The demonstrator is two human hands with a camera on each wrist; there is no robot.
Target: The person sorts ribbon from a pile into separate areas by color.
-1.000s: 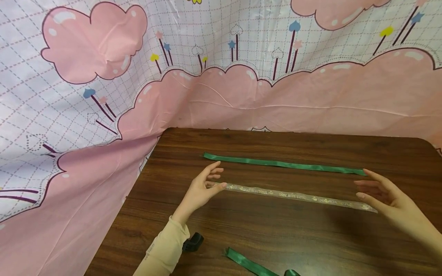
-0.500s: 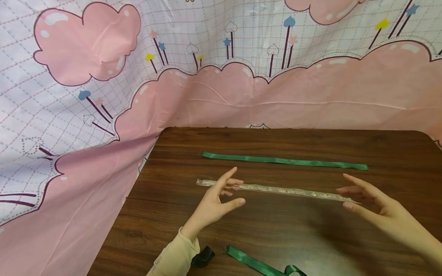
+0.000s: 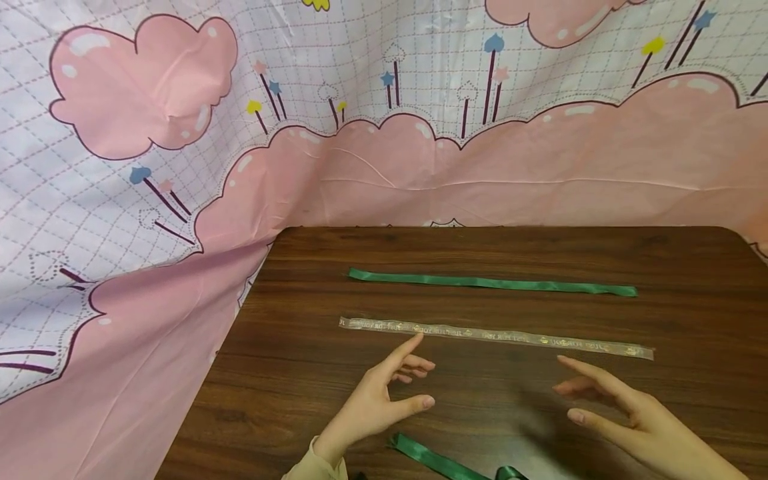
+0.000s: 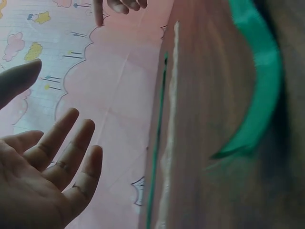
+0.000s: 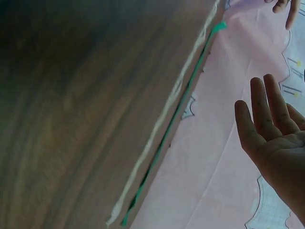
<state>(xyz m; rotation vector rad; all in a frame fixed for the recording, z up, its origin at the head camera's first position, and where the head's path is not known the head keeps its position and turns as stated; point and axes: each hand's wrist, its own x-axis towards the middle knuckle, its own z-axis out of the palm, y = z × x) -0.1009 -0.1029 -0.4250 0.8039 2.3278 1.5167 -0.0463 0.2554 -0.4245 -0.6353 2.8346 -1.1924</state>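
Note:
A sheer printed ribbon (image 3: 504, 337) lies stretched out across the table, and beyond it runs a green satin ribbon (image 3: 492, 283), nearly parallel. My left hand (image 3: 384, 393) hovers on the near side of the sheer ribbon, fingers loosely extended, holding nothing. In the head view its index fingertip overlaps the ribbon's near edge; whether it touches I cannot tell. On the right, my right hand (image 3: 624, 413) is held above the table with relaxed fingers and nothing in them. Closest to me is another green ribbon (image 3: 438, 457), its rolled part cut off by the frame's bottom edge.
The dark wooden table (image 3: 270, 373) reaches back to a pink and white patterned curtain (image 3: 384, 180), which hangs behind it and along the left side. In the left wrist view, the near green ribbon (image 4: 267, 81) curves across the tabletop.
Both hands have let go of the sheer ribbon and drawn back toward me, coming closer together. The ribbon now lies fully visible on the table.

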